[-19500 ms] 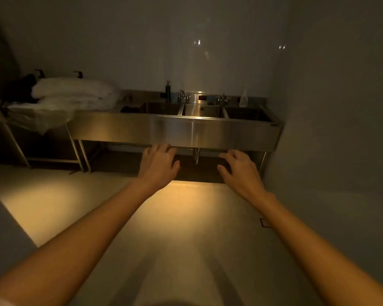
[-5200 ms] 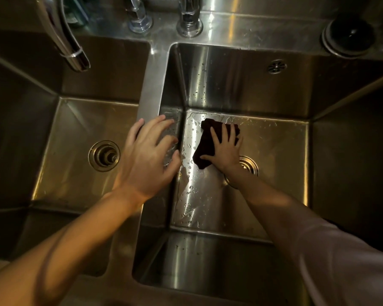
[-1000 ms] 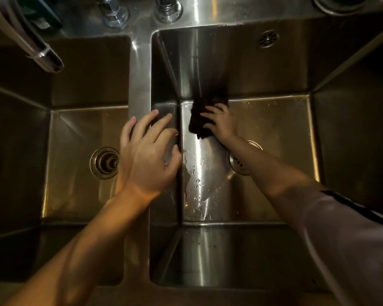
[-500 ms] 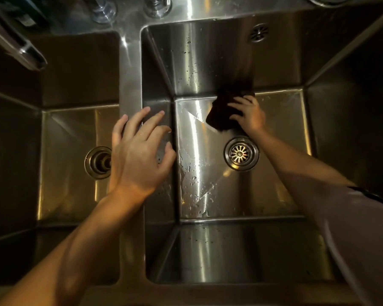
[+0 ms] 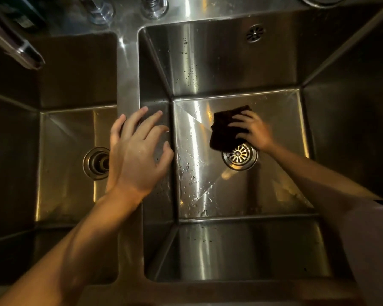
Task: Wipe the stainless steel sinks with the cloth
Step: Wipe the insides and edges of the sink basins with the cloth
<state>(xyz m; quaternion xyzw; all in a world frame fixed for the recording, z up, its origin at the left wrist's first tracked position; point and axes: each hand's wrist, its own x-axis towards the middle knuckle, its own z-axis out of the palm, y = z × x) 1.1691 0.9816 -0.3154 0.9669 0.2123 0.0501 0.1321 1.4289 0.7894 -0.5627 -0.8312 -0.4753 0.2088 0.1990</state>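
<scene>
Pressing dark nubby cloth [image 5: 227, 129] | right hand [image 5: 253, 132] fingers curled on it | glossy wet steel sink [image 5: 274, 195] floor | left hand [image 5: 137, 151] fingers spread

Single head-worn view, straight down and close over two sink basins [image 5: 237, 62].

I see a dim, warm-lit view: glare streaks the right sink [image 5: 186, 69], corners fall into black shadow, edges bow, and the right hand [image 5: 253, 131] is motion-blurred.
</scene>
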